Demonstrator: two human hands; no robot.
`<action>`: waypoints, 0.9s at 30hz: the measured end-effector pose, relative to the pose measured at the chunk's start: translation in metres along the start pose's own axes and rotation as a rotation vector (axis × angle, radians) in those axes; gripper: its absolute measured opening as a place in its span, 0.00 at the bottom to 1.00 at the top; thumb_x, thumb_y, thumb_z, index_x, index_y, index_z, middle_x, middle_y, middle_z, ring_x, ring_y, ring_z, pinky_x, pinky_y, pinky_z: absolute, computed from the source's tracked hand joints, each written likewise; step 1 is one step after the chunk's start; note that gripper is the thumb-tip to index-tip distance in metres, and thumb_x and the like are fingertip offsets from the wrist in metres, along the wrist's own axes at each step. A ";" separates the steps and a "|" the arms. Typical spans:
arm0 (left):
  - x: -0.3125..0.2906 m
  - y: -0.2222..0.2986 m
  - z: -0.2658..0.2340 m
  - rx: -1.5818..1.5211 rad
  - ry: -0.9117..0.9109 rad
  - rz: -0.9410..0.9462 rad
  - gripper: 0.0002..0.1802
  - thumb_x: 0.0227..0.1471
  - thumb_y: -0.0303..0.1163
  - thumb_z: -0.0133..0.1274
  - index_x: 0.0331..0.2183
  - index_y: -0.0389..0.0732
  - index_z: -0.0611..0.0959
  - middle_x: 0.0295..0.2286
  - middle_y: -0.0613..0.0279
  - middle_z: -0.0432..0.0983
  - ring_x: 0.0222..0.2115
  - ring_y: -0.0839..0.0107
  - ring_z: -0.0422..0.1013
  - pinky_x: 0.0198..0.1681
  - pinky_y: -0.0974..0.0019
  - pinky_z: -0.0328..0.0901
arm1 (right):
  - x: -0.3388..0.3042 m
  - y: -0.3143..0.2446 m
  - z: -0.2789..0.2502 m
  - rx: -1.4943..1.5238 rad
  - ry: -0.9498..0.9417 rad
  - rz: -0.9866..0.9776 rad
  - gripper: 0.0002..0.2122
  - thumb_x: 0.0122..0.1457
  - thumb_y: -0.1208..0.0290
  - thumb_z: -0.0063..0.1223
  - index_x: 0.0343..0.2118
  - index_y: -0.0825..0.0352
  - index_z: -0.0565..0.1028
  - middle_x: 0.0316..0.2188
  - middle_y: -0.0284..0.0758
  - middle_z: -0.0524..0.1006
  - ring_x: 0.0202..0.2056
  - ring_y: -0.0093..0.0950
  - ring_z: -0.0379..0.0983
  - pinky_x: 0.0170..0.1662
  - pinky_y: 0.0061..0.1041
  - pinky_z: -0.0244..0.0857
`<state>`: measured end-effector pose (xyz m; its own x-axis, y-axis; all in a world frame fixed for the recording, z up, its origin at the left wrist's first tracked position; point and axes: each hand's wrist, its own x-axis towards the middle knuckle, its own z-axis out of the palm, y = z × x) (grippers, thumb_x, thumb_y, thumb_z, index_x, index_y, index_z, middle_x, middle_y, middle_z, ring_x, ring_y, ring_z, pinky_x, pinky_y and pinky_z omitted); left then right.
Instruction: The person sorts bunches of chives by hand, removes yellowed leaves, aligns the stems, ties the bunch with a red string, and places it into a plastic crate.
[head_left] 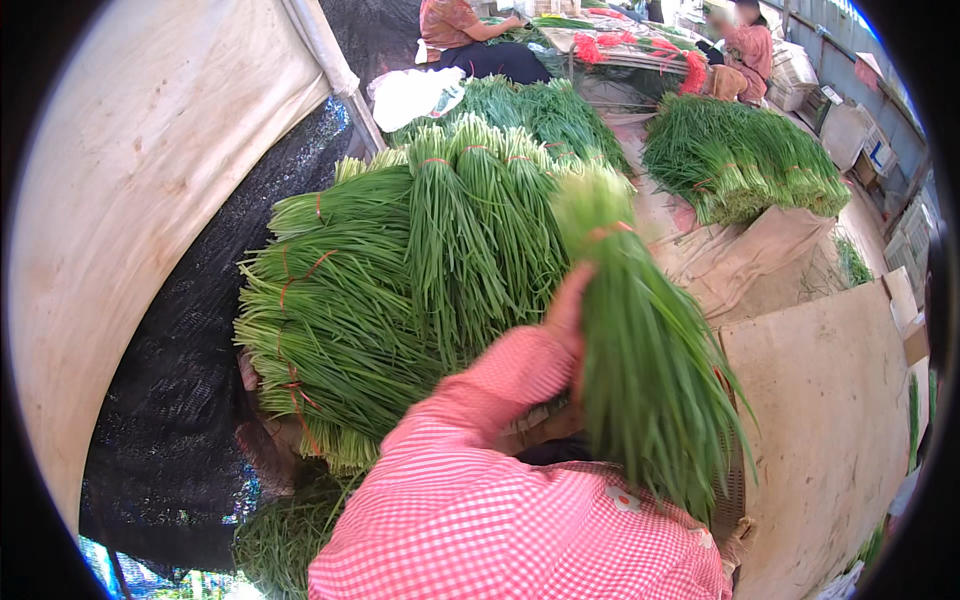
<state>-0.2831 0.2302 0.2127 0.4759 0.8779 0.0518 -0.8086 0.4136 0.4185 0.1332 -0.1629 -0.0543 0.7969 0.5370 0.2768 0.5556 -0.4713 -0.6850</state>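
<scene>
My left hand [569, 306] is closed round a bunch of long green leaves [645, 350], which look like garlic chives. An orange-red band ties the bunch near its pale cut end, which points up and away and is blurred by motion. The leaves hang down toward my pink checked clothing. To the left of this bunch lies a big stack of similar tied bunches [345, 290], some with cut ends to the left and others with cut ends facing away. My right hand does not show; the held leaves may hide it.
Another heap of green bunches [745, 155] lies at the far right, beside brown cloth [750, 255]. A tan board [815, 400] stands at my right. Black netting [190, 370] and a pale tarp [160, 150] hang at left. Two people sit near a table [625, 60] at the back.
</scene>
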 end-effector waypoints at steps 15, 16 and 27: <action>0.006 0.324 -0.221 2.088 1.109 0.453 0.57 0.30 0.53 0.62 0.57 0.41 0.52 0.47 0.41 0.63 0.47 0.51 0.63 0.51 0.54 0.58 | -0.016 -0.008 0.001 0.102 -0.387 0.211 0.06 0.58 0.69 0.48 0.28 0.64 0.68 0.21 0.27 0.68 0.25 0.16 0.61 0.28 0.15 0.57; 0.024 0.293 -0.212 2.198 1.316 0.427 0.56 0.29 0.52 0.62 0.56 0.42 0.54 0.46 0.40 0.62 0.47 0.49 0.62 0.50 0.54 0.58 | -0.019 -0.018 -0.005 0.109 -0.451 0.302 0.06 0.58 0.69 0.48 0.27 0.65 0.68 0.21 0.27 0.67 0.24 0.16 0.61 0.28 0.15 0.57; 0.012 0.294 -0.188 1.940 1.279 0.510 0.55 0.30 0.48 0.60 0.57 0.39 0.53 0.42 0.40 0.70 0.41 0.51 0.69 0.47 0.59 0.62 | -0.042 -0.023 0.017 0.019 -0.470 0.387 0.04 0.54 0.74 0.49 0.25 0.68 0.69 0.19 0.31 0.71 0.23 0.19 0.64 0.28 0.21 0.62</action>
<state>-0.5803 0.4080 0.1663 -0.5534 0.7621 0.3360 0.7345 0.2563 0.6283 0.0831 -0.1628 -0.0619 0.7477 0.5828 -0.3182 0.2389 -0.6833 -0.6900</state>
